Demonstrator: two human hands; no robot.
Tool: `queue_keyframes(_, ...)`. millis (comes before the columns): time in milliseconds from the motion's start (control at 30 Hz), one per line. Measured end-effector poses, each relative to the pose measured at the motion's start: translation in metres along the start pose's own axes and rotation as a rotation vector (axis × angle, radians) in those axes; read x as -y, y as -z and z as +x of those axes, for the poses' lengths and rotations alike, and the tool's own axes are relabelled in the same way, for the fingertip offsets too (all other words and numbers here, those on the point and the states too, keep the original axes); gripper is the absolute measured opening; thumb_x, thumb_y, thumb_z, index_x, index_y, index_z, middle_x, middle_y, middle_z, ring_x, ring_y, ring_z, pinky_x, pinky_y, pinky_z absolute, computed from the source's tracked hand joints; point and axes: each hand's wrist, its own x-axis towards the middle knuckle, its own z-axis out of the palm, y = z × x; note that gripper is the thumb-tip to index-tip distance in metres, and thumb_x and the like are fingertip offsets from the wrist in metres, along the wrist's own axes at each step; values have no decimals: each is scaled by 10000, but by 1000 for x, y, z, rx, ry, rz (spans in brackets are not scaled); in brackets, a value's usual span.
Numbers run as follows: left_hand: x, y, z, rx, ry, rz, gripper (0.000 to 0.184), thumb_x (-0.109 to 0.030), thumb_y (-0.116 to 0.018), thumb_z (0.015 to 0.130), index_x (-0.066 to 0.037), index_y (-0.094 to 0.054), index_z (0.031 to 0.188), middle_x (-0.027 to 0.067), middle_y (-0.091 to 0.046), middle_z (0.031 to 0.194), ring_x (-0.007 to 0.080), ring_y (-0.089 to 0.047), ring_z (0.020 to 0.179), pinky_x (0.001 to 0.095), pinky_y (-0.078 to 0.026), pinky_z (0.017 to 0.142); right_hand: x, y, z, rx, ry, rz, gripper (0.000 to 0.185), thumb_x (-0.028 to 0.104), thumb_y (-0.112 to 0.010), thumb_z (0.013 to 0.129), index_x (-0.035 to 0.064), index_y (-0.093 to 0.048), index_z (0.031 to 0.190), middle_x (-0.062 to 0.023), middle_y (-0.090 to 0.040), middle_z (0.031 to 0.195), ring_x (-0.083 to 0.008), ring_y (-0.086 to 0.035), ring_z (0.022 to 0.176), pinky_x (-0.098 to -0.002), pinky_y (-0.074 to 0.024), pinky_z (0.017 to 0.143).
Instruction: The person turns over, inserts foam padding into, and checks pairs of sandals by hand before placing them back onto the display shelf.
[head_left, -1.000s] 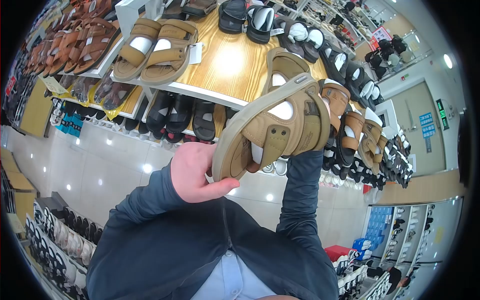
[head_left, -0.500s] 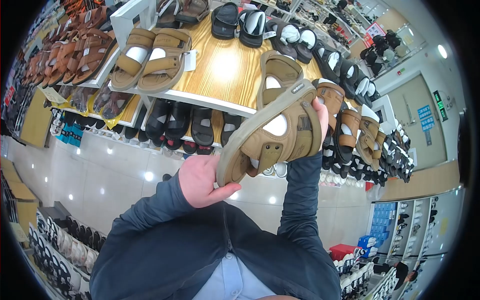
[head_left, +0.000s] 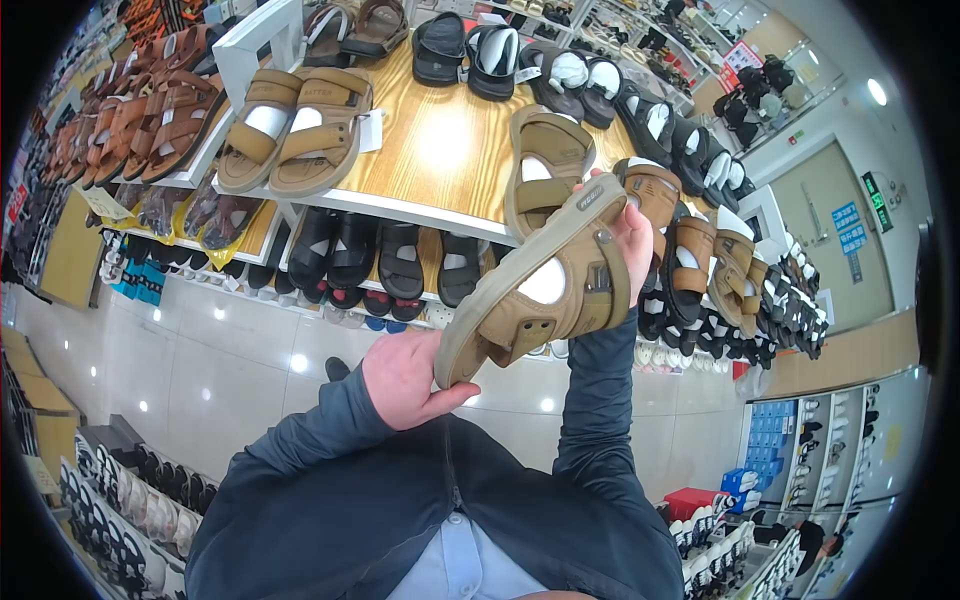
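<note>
A tan strapped sandal is held up on its side between my two hands, its thick sole edge facing left and white paper stuffed inside. My left hand grips the toe end, thumb across the lower edge. Around the heel end closes my right hand, its fingers partly hidden behind the sandal. Just behind, a similar tan sandal rests on the wooden shelf top, partly covered by the held one.
A pair of tan sandals stands at the shelf's left. Black sandals line its back, and brown ones its right. Black footwear fills the lower shelf. Behind the left arm is a shoe rack; red and blue boxes sit lower right.
The sandal has turned slightly in my hands, showing more of its sole edge. Its heel end has shifted a little left and down. Both hands keep their hold.
</note>
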Motion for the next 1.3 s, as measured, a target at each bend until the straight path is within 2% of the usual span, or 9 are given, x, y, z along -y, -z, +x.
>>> queue_keyframes(133,-3,-3,0,22,-5,-18,512,-393,-800,843,1,-618,1115,185,-665,861,412,-648,796,477,-517,701,2,0,-6,-67,13,-21,542,434,-500,1023,26,-536,1377,-166,-663,1191,-308,-679,1052,-458,-572,895)
queue_keyframes(333,-6,-7,-3,38,-13,-1,514,-398,-802,842,6,-611,1095,188,-665,865,410,-654,805,477,-518,704,2,-17,-18,-142,6,-24,429,456,-509,1030,68,-611,1184,-129,-700,1011,-292,-717,895,-421,-596,804)
queue_keyframes(733,-9,-16,-7,63,28,-54,528,-341,-807,833,-12,-603,1191,179,-683,884,407,-663,821,470,-530,726,3,-12,-26,-110,95,-77,396,416,-476,1058,69,-606,1198,-115,-696,1019,-251,-707,893,-401,-592,804)
queue_keyframes(833,-6,-21,-10,123,104,-99,576,-320,-800,843,8,-583,1264,200,-693,960,374,-689,914,425,-547,780,0,7,-28,-77,181,-138,440,344,-407,1097,-10,-547,1319,-136,-674,1150,-223,-662,1046,-375,-532,943)
queue_keyframes(933,10,-42,-18,55,126,-340,681,-316,-788,877,3,-502,1406,181,-684,1169,329,-699,1051,396,-551,861,-3,17,-31,-12,280,-211,462,342,-418,1093,-31,-524,1345,-124,-657,1172,-197,-639,1075,-351,-502,974)
queue_keyframes(1033,22,-56,-28,163,347,-1167,796,-418,-726,940,-38,-364,1539,152,-579,1388,312,-639,1203,414,-533,946,-5,12,-37,10,325,-260,472,351,-439,1086,-37,-521,1342,-108,-650,1171,-181,-629,1077,-339,-487,983)
queue_keyframes(1133,33,-60,-28,215,313,-1505,813,-522,-607,998,-64,-278,1584,142,-501,1466,327,-595,1246,458,-524,963,-10,15,-40,8,328,-221,470,340,-472,1066,-33,-518,1348,-108,-649,1170,-179,-632,1075,-340,-490,983)
queue_keyframes(1233,44,-64,-30,244,328,-1640,826,-588,-517,1018,-44,-268,1588,172,-472,1488,325,-563,1279,465,-513,982,-9,22,-39,96,283,-164,459,327,-480,1039,-13,-521,1345,-127,-633,1178,-236,-638,1068,-394,-511,971)
queue_keyframes(1300,50,-65,-32,186,309,-1534,840,-594,-517,1016,-27,-272,1585,172,-464,1500,314,-559,1281,469,-508,986,-5,19,-40,118,245,-195,469,333,-493,1020,-7,-524,1341,-142,-621,1180,-274,-637,1072,-434,-520,972)
